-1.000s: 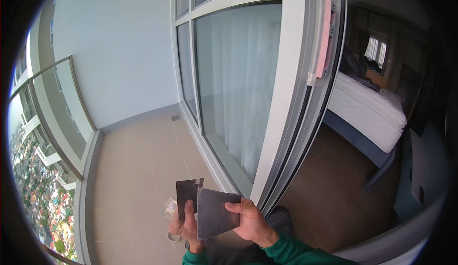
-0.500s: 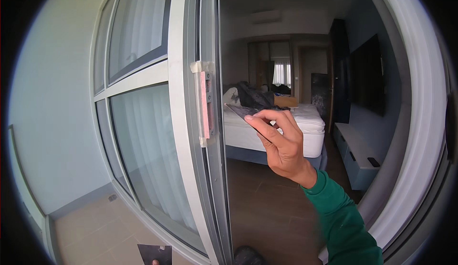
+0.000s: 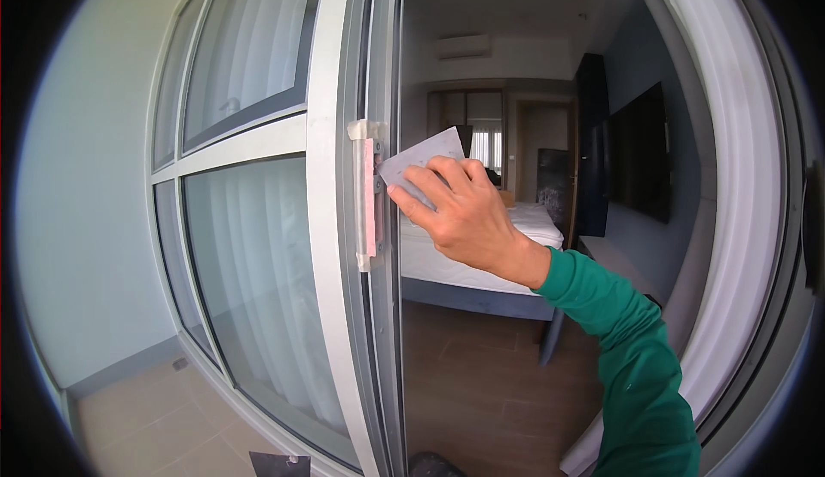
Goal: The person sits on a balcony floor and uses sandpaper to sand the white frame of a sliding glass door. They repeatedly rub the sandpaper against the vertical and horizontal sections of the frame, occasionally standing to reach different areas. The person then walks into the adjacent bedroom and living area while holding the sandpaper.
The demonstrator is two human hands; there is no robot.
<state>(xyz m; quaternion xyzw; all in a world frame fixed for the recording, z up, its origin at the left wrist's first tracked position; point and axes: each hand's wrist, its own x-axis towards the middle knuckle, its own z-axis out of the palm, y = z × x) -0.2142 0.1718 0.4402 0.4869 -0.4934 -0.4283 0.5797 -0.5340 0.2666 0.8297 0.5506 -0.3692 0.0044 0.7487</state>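
My right hand (image 3: 460, 215), in a green sleeve, pinches a thin, flat grey scraper plate (image 3: 419, 163). The plate's left corner is at the door edge, by a metal lock fitting (image 3: 377, 183); whether it touches, I cannot tell. Beside the fitting runs an upright pink strip (image 3: 370, 202) that looks like filler, bordered by pale masking tape (image 3: 362, 219). At the lower edge, a dark flat plate (image 3: 273, 465) shows, with just a fingertip of my left hand (image 3: 293, 459) over its top edge. The rest of that hand is out of view.
A white-framed glass panel (image 3: 258, 253) with curtains behind it stands on the left. Through the opening on the right are a bed (image 3: 481, 275), a wall-mounted screen (image 3: 638, 155) and a wooden-looking floor (image 3: 490, 382). A white frame (image 3: 730, 133) borders the right side.
My right hand has moved left and up to the lock fitting. It has turned so that the plate's broad grey face shows. The plate at the bottom has sunk slightly in the view.
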